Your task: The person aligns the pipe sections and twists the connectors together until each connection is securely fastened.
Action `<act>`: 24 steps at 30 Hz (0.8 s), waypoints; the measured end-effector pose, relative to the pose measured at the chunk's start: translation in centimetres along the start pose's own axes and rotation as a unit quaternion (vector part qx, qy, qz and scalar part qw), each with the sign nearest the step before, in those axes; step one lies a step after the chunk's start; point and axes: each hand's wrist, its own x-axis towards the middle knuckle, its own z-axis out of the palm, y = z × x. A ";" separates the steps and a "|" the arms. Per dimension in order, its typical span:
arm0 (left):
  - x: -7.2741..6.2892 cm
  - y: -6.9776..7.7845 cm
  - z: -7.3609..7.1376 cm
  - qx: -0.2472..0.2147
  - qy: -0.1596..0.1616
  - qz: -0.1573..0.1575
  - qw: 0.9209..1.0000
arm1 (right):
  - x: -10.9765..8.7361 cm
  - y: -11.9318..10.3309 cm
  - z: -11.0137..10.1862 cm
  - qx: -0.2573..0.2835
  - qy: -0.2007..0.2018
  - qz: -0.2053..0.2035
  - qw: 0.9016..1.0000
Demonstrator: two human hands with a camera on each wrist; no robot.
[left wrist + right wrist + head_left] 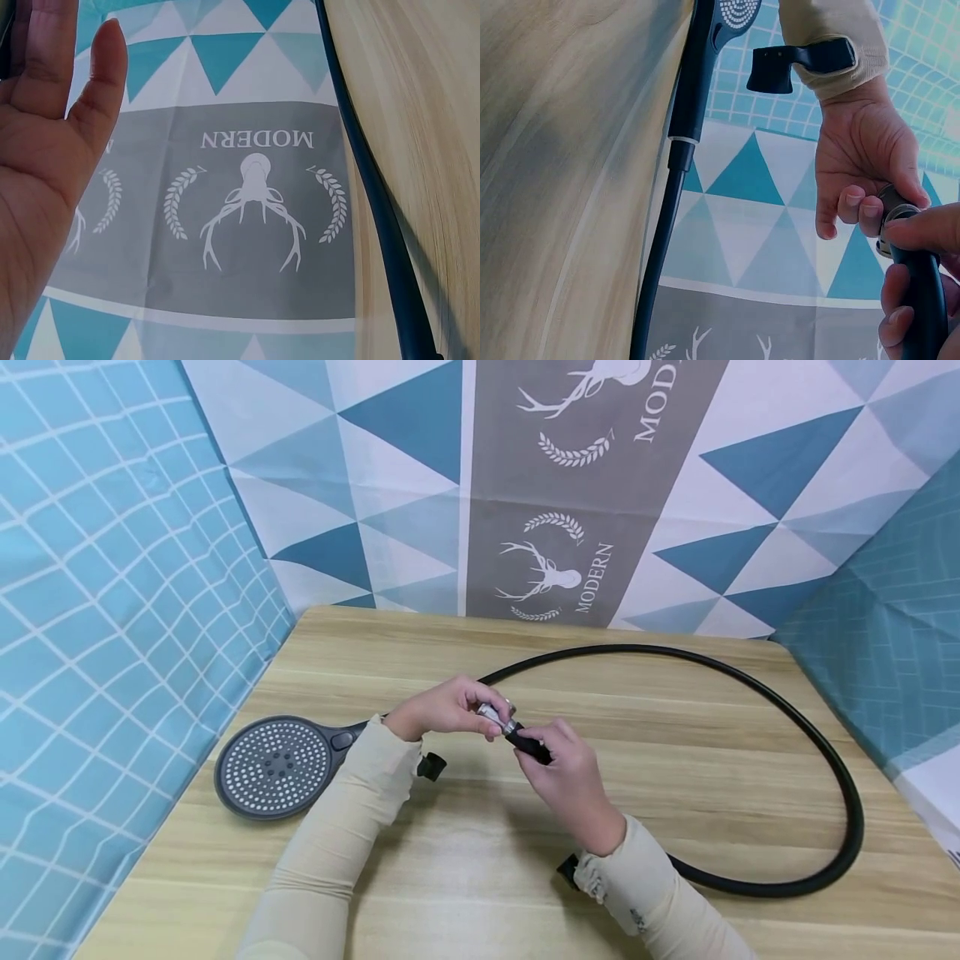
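Note:
Above the middle of the table, my left hand [450, 706] pinches a small silver metal connector [491, 714] between thumb and fingers. My right hand [572, 777] grips the black end of a shower hose [531, 743], which meets the connector. In the right wrist view, the hose end [922, 307] points up at the connector, and the right thumb [922, 231] lies across the joint. A dark grey shower head [273, 768] with pale nozzles lies face up at the left, its handle partly hidden behind my left sleeve. The left wrist view shows the palm [37, 165], with the fingertips out of frame.
The black hose [813, 735] runs from the shower head's handle in a wide loop over the right side of the wooden table [465, 893]. A blue tiled-pattern sheet [90, 610] stands at the left, a triangle-patterned one [405, 435] at the back.

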 end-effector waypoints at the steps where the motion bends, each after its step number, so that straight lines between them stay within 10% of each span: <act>1: 0.0 0.0 0.0 -0.002 -0.001 0.002 1.000 | 0.0 0.0 0.0 0.002 0.002 -0.001 1.000; 24: -0.2 -0.9 0.0 0.008 0.012 0.025 1.000 | 0.1 0.1 -0.1 -0.009 -0.033 0.003 0.999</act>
